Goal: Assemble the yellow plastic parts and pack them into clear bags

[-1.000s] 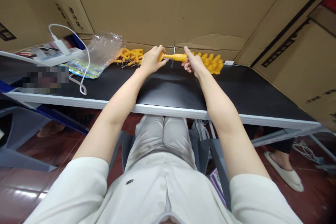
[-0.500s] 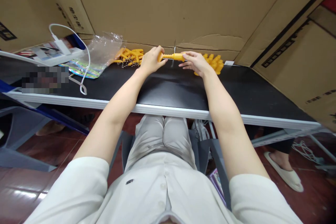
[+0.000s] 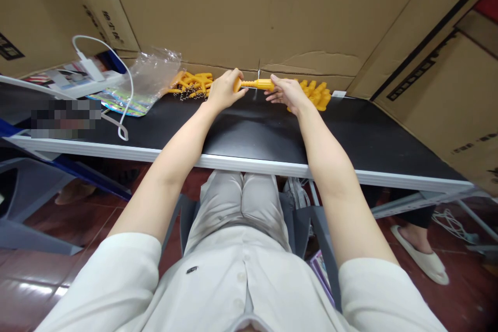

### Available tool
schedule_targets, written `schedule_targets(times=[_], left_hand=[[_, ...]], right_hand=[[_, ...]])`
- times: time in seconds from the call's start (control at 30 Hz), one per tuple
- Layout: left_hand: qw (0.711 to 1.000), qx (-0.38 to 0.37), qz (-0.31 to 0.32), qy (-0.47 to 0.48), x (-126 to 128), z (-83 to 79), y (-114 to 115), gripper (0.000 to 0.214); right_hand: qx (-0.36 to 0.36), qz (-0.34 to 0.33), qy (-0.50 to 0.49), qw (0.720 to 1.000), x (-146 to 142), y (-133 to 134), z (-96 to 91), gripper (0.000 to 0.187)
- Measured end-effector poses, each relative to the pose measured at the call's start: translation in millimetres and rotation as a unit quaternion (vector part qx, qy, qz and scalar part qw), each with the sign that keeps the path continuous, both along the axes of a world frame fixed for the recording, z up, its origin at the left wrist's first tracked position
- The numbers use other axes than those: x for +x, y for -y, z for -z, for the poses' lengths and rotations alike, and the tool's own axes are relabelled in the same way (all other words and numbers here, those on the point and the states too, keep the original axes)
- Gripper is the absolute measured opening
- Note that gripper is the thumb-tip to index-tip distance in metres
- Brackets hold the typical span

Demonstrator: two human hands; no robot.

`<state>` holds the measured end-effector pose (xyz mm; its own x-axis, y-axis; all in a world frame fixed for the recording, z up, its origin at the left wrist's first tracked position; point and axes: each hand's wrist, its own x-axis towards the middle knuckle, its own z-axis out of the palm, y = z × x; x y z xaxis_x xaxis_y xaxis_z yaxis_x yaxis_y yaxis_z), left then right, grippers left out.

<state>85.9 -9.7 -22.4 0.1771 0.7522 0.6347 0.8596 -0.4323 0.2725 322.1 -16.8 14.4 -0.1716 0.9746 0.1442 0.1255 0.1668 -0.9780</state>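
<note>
A yellow-orange plastic rod [image 3: 264, 84] is held level between both hands above the black table. It has a thin ribbed stem and a thicker cylinder at the right. My left hand [image 3: 224, 89] is closed around its left end, where a rounded orange part shows beside the fingers. With thumb and fingers, my right hand [image 3: 288, 94] grips the right end, hiding its tip. Just left of my left hand lies a heap of orange plastic pieces [image 3: 198, 82] with small metal chains [image 3: 189, 95]. Behind my right hand, several yellow-orange pieces [image 3: 319, 96] sit close together.
Cardboard panels [image 3: 272, 15] wall the back and right of the black table [image 3: 249, 132]. At the left lie a clear plastic bag [image 3: 155, 70], a white power strip [image 3: 89, 85] and a looping white cable [image 3: 131, 83]. Another person's foot in a slipper [image 3: 422, 257] shows below.
My right hand's fingers have shifted slightly on the rod's right end, now covering the rim that showed before. My left hand has stayed in place.
</note>
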Motion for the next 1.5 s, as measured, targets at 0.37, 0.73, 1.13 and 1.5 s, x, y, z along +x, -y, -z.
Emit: schedule_targets(times=[0.37, 0.73, 1.13, 1.5], left_hand=[[1.0, -0.006, 0.025, 0.015, -5, 5.5, -11, 0.048], [0.996, -0.062, 0.052, 0.028, -13, 9.7, -13, 0.089], [0.994, -0.098, 0.037, -0.002, -12, 10.7, -10, 0.062], [0.993, -0.111, 0.027, -0.03, -15, 16.5, -20, 0.061]], right_hand=[[-0.018, 0.0, -0.036, 0.999, -3, -1, -0.2, 0.051], [0.229, 0.107, 0.245, 0.936, -9, -16, 21.9, 0.048], [0.213, 0.037, 0.584, 0.782, -12, -13, 47.6, 0.054], [0.21, 0.068, 0.592, 0.775, -5, -22, 50.3, 0.048]])
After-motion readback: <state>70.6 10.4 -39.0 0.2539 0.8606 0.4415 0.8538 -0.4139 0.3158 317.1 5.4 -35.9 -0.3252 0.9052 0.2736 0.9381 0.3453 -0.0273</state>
